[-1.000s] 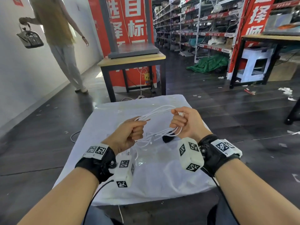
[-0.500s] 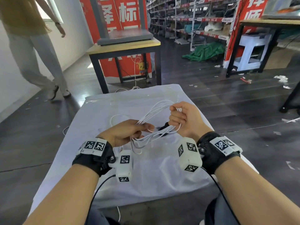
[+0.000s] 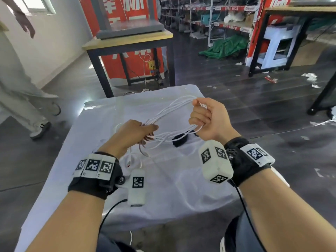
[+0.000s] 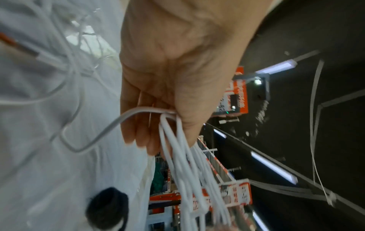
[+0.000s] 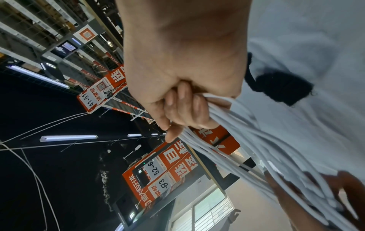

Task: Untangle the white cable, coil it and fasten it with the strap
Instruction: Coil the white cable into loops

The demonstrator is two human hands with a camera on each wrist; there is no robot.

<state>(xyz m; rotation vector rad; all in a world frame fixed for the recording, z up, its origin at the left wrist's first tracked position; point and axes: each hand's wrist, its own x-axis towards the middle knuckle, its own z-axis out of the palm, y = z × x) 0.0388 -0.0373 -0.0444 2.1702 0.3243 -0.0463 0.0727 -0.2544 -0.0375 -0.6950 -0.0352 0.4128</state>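
The white cable (image 3: pixel 174 110) hangs in several long loops between both hands above the white-covered table (image 3: pixel 181 188). My right hand (image 3: pixel 203 115) grips one end of the bundle in a fist; the right wrist view shows its fingers (image 5: pixel 183 107) curled round the strands (image 5: pixel 237 132). My left hand (image 3: pixel 143 131) holds the other end, the strands (image 4: pixel 187 164) running between thumb and fingers (image 4: pixel 138 132). A loose tail with an orange-marked plug (image 3: pixel 128 163) trails on the cloth below the left wrist. The black strap (image 3: pixel 180 140) lies on the cloth under the loops, also in the wrist views (image 4: pixel 107 206) (image 5: pixel 280 87).
A wooden table with black legs (image 3: pixel 127 40) stands just beyond mine. A person in light trousers (image 3: pixel 20 99) walks at the left. Red signs, storage shelves (image 3: pixel 209 15) and a white stool (image 3: pixel 278 46) stand at the back; scraps litter the dark floor at the right.
My left hand has moved a little lower and turned, with the loops stretched longer between the hands. The person at the left has walked closer.
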